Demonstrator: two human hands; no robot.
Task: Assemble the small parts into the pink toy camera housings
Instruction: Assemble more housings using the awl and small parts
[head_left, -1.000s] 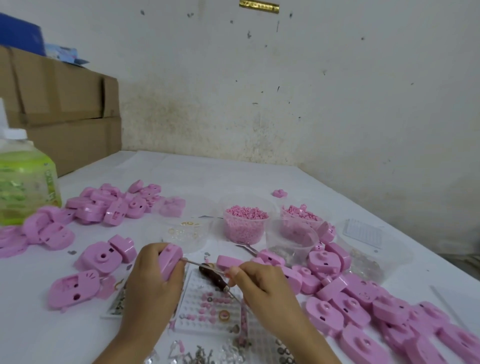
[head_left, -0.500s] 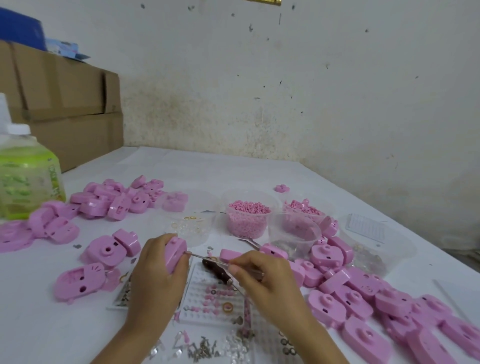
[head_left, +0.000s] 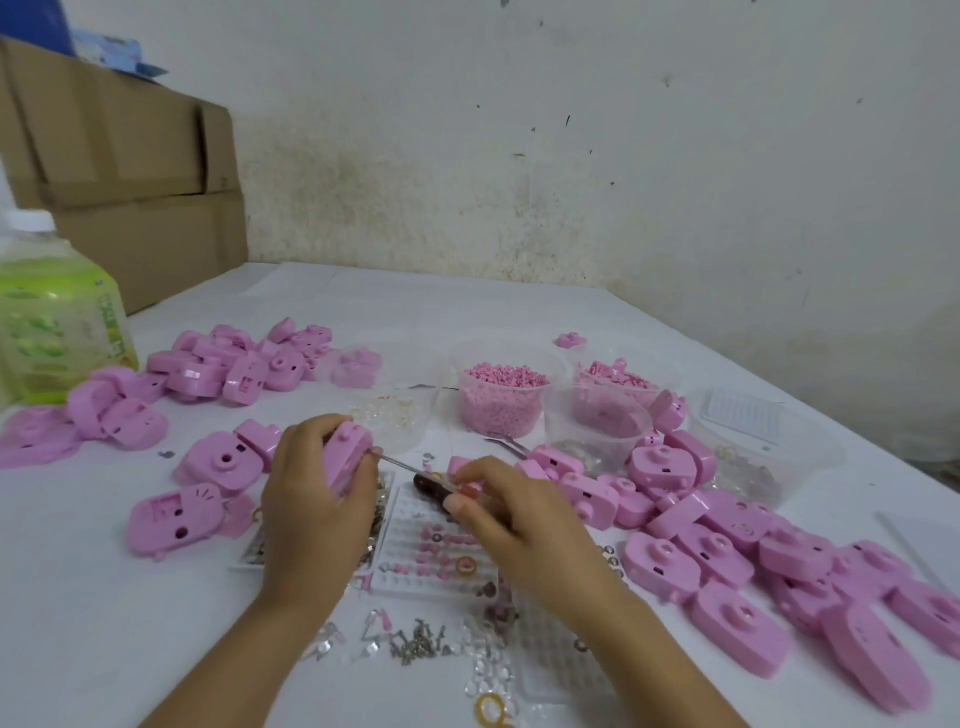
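Just left of centre frame, the left hand (head_left: 311, 509) curls its fingers and thumb round a pink toy camera housing (head_left: 347, 457), holding it on edge above the white table (head_left: 104, 597). To the right of centre, the right hand (head_left: 519, 525) pinches a small screwdriver (head_left: 430, 486) by its dark handle, and the thin metal tip touches the housing's side. Below the hands lies a white grid tray (head_left: 402, 525) with small pink parts. Above them stands a clear tub of pink pellets (head_left: 501, 400). Loose housings (head_left: 727, 551) crowd the lower right. A green bottle (head_left: 52, 322) stands at the left edge.
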